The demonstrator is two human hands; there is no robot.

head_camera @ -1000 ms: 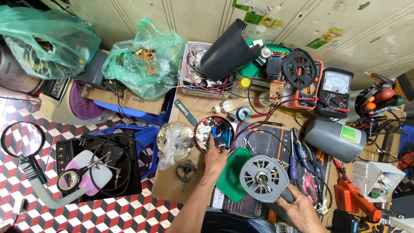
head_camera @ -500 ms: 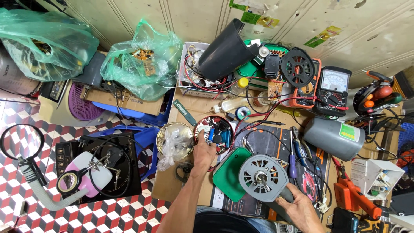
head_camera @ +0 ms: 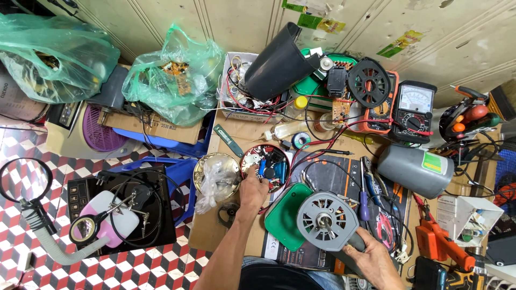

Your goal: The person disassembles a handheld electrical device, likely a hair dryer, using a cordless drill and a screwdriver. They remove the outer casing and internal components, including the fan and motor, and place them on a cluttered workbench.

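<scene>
Compared with one second earlier, the left hand [head_camera: 252,189] has been drawn back from the middle of the round open tin [head_camera: 265,167] to its near left rim; over the last half second its position is almost unchanged. The right hand [head_camera: 371,260] has remained at the lower edge of the view, with the grey motor housing [head_camera: 327,220] in the same place.

Counted items: two green plastic bags [head_camera: 174,75], one at the far left and one beside the white parts box [head_camera: 232,80]; two multimeters, one orange [head_camera: 382,107] and one black analogue [head_camera: 413,104]; one black cone-shaped tube [head_camera: 279,62]; one grey cylinder [head_camera: 415,171]; one green lid [head_camera: 285,217]; one foil dish [head_camera: 216,173] with crumpled clear plastic in it; one magnifier lamp [head_camera: 86,228] on the black box at the left.

The round open tin, filled with small electronic parts and blue components, lies on the wooden table [head_camera: 226,236] between the foil dish and the green lid. The fingers of the left hand are curled loosely at the tin's rim, touching its edge; whether a part is pinched cannot be told. The fingers of the right hand are closed around the lower right side of the grey motor housing, which is held upright over the green lid with its ribbed face and centre shaft toward the camera.
</scene>
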